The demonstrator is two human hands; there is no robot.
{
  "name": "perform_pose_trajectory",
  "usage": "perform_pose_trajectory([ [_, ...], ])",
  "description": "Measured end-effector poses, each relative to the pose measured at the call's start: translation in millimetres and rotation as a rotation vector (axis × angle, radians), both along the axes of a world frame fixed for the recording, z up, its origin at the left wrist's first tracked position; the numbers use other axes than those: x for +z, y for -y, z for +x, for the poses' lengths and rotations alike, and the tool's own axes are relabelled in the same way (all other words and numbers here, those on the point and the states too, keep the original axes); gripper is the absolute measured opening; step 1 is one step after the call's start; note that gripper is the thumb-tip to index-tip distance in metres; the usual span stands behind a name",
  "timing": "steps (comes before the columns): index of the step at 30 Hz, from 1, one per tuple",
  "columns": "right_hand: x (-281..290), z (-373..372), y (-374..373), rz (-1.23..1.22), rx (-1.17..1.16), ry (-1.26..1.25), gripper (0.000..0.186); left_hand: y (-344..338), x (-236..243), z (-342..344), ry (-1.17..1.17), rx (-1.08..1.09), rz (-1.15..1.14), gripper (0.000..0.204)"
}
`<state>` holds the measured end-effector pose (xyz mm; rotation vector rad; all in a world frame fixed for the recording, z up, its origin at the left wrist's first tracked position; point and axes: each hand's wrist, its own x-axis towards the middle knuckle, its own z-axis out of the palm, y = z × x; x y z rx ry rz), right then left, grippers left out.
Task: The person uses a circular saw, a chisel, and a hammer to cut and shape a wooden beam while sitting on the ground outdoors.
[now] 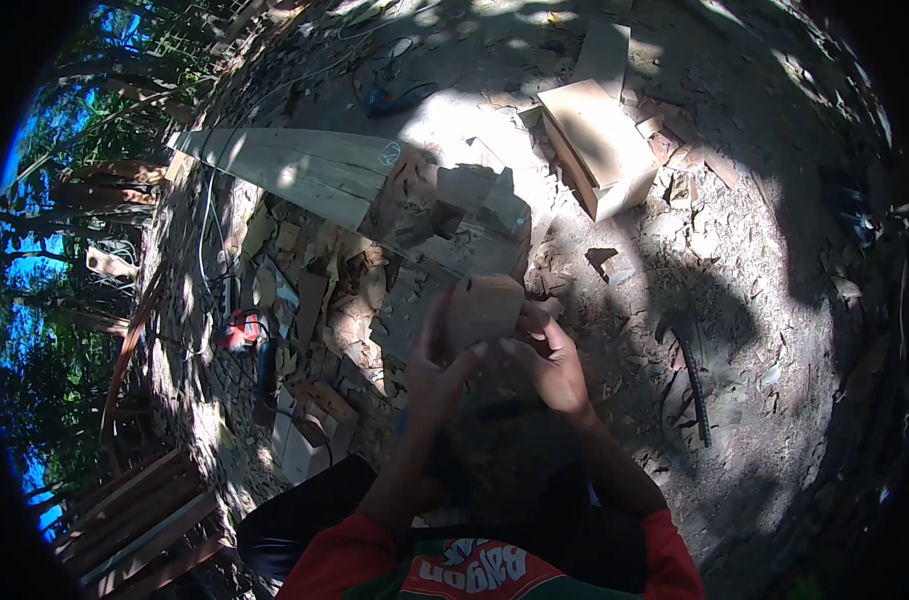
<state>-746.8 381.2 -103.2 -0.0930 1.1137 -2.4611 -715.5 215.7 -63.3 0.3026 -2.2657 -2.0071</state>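
Note:
A wooden block (485,308) with a rounded outline is held up in front of me, between both hands. My left hand (441,352) wraps its left side, the thumb pressed on the near edge. On the right side my right hand (549,355) grips it, thumb along the near edge and fingers curled behind. Just beyond the block stands a low wooden work surface (395,215) with dark hollows and wood pieces on its top. A long tapering plank (285,165) runs from it to the far left.
A wooden box (595,140) stands at the far right among offcuts. On the left lie a red power tool (241,330) with cables and heaped wood scraps (355,340). A dark curved bar (693,380) lies on the ground at right. Stacked boards (145,520) sit lower left.

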Motion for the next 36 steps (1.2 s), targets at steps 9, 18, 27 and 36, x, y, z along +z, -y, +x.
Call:
perform_pose_trajectory([
  [9,2,2,28,0.353,-0.163,-0.113,0.062,26,-1,-30,0.261,0.067,0.04,0.071],
  [18,-22,-28,31,0.49,-0.305,-0.302,0.06,10,7,-70,0.045,0.008,-0.666,0.082],
  [27,-33,-19,29,0.582,-0.366,-0.313,0.061,4,28,-112,0.428,-0.183,-0.976,0.087],
  [36,-40,-17,35,0.565,-0.353,-0.31,0.065,-8,27,-122,0.343,-0.164,-0.873,0.076],
])
